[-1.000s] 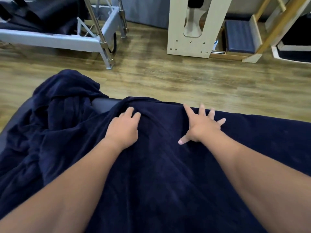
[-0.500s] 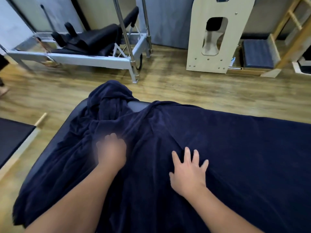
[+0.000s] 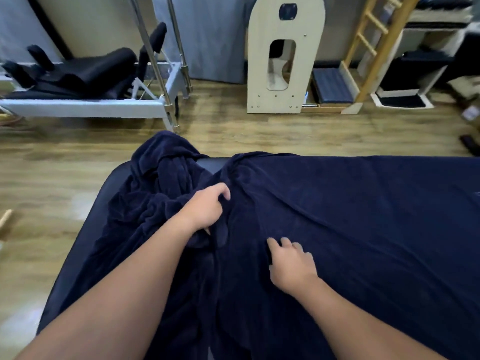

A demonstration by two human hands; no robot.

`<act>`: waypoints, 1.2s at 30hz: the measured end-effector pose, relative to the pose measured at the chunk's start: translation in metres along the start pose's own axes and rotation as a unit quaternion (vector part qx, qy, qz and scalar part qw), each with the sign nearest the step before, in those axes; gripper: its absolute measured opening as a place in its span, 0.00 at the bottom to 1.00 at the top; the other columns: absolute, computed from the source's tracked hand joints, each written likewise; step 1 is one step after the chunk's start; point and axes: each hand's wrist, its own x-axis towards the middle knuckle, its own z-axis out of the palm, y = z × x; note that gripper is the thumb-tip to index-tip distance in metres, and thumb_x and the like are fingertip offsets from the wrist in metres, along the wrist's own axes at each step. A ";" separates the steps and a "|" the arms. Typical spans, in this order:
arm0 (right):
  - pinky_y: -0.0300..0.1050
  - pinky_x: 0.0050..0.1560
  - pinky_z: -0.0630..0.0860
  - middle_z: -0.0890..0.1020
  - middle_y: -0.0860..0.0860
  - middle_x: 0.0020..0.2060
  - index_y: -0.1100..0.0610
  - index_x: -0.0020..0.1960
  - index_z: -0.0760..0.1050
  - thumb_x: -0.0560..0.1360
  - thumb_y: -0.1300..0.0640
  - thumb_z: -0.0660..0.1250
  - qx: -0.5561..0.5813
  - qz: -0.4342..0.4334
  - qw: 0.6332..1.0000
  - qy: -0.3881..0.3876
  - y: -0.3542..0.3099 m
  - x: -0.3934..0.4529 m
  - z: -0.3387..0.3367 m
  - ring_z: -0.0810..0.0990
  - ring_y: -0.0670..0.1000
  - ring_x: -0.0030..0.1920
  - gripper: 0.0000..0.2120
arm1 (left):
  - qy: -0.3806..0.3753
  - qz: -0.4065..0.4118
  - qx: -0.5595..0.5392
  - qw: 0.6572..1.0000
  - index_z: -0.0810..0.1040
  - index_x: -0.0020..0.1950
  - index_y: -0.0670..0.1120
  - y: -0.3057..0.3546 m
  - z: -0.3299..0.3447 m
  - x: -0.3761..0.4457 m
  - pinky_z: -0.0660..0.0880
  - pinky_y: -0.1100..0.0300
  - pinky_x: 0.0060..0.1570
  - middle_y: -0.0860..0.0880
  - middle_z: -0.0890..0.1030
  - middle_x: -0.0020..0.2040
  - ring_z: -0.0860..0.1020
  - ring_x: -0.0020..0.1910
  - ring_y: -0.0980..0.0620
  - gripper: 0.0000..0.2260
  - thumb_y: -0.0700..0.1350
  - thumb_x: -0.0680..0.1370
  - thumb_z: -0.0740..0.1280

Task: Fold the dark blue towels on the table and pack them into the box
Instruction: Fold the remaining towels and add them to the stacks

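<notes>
Dark padded surface (image 3: 117, 175), corner bare at left. Large dark blue towel (image 3: 363, 216), spread flat over most of surface. Second dark blue towel (image 3: 161, 178), bunched in heap at far left corner, touching the spread one. Left hand (image 3: 205, 209), fingers (image 3: 220, 192) curled, gripping a fold where both towels meet. Right hand (image 3: 292, 266), fingers loosely bent, resting on spread towel, holding nothing.

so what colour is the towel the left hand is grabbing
Dark navy blue, plain with no pattern. The towel shows best in the head view, bunched under the left hand.
</notes>
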 end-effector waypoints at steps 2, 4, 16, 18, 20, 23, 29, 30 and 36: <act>0.52 0.62 0.75 0.74 0.50 0.66 0.51 0.72 0.67 0.79 0.46 0.65 0.147 -0.029 0.985 0.080 -0.015 -0.011 0.001 0.74 0.55 0.65 0.23 | -0.014 0.004 -0.055 0.998 0.81 0.43 0.52 0.014 0.000 0.007 0.79 0.56 0.33 0.45 0.82 0.48 0.83 0.37 0.45 0.20 0.33 0.76 0.53; 0.44 0.65 0.73 0.75 0.47 0.66 0.51 0.72 0.71 0.78 0.43 0.68 0.308 -0.044 0.946 0.094 -0.034 -0.022 -0.007 0.75 0.51 0.66 0.25 | -0.039 -0.003 -0.146 0.989 0.82 0.45 0.46 0.032 0.003 0.011 0.79 0.56 0.30 0.45 0.82 0.44 0.82 0.33 0.47 0.17 0.31 0.77 0.56; 0.46 0.68 0.72 0.74 0.49 0.69 0.47 0.72 0.71 0.71 0.36 0.74 0.416 0.066 0.906 -0.050 -0.051 -0.021 0.002 0.74 0.51 0.67 0.33 | -0.268 0.097 -0.403 0.870 0.58 0.81 0.60 0.145 0.039 0.046 0.78 0.52 0.60 0.42 0.67 0.72 0.78 0.62 0.48 0.41 0.26 0.77 0.65; 0.52 0.69 0.71 0.71 0.50 0.71 0.45 0.74 0.68 0.71 0.35 0.73 0.342 0.040 0.935 -0.089 -0.046 -0.024 0.007 0.70 0.54 0.70 0.35 | -0.224 0.144 -0.182 0.947 0.69 0.74 0.56 0.142 0.044 0.051 0.78 0.54 0.49 0.42 0.76 0.60 0.79 0.50 0.47 0.31 0.30 0.76 0.65; 0.57 0.69 0.71 0.69 0.51 0.71 0.46 0.76 0.65 0.72 0.36 0.72 0.283 0.038 0.951 -0.118 -0.043 -0.028 0.012 0.66 0.57 0.71 0.37 | -0.153 0.190 0.105 0.964 0.79 0.52 0.46 0.130 0.044 0.052 0.76 0.54 0.41 0.46 0.80 0.43 0.79 0.42 0.45 0.11 0.35 0.75 0.62; 0.61 0.68 0.69 0.66 0.52 0.71 0.48 0.76 0.65 0.74 0.35 0.69 0.242 0.032 0.962 -0.122 -0.046 -0.031 0.013 0.63 0.58 0.71 0.36 | -0.167 0.142 0.413 0.884 0.73 0.43 0.47 0.100 0.043 0.045 0.74 0.53 0.41 0.50 0.75 0.42 0.78 0.44 0.46 0.06 0.46 0.74 0.69; 0.62 0.67 0.67 0.70 0.55 0.69 0.52 0.73 0.68 0.76 0.29 0.60 0.195 0.034 0.977 -0.083 -0.074 -0.029 0.016 0.65 0.61 0.71 0.35 | -0.185 0.056 0.500 0.845 0.76 0.57 0.48 0.044 0.060 0.031 0.78 0.51 0.45 0.50 0.77 0.50 0.77 0.47 0.46 0.11 0.47 0.76 0.70; 0.61 0.67 0.68 0.72 0.55 0.68 0.53 0.72 0.68 0.76 0.29 0.59 0.195 0.036 0.977 -0.075 -0.079 -0.029 0.017 0.67 0.61 0.69 0.35 | -0.180 0.060 0.481 0.856 0.77 0.55 0.47 0.041 0.060 0.029 0.77 0.52 0.43 0.49 0.78 0.50 0.77 0.46 0.46 0.09 0.43 0.76 0.68; 0.51 0.51 0.77 0.79 0.51 0.58 0.51 0.62 0.66 0.71 0.31 0.67 0.378 0.157 0.908 0.092 -0.083 -0.032 0.012 0.79 0.56 0.57 0.30 | -0.264 -0.001 0.170 0.950 0.76 0.42 0.40 0.055 0.055 0.027 0.80 0.54 0.30 0.42 0.79 0.38 0.79 0.32 0.44 0.09 0.43 0.78 0.70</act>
